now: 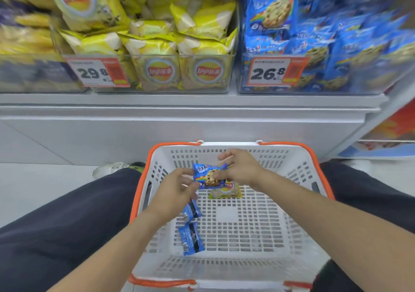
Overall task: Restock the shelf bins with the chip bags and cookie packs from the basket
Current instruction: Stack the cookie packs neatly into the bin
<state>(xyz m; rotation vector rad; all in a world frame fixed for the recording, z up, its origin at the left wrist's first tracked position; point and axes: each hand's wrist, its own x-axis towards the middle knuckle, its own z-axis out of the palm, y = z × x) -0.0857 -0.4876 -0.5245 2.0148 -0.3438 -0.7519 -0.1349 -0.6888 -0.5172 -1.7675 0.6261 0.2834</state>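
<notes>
L hand [177, 185] and R hand [239, 168] both pinch one cookie pack [207, 176] over basket [292, 202]; chip bag [226, 190] prob. lying beneath.

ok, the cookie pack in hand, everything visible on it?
The cookie pack is a small glossy blue wrapper showing a chocolate-chip cookie, a rainbow stripe and white lettering, with crimped ends. It is held roughly level above the white basket, face up. The left hand pinches its left end, and the right hand pinches its right side.
</notes>
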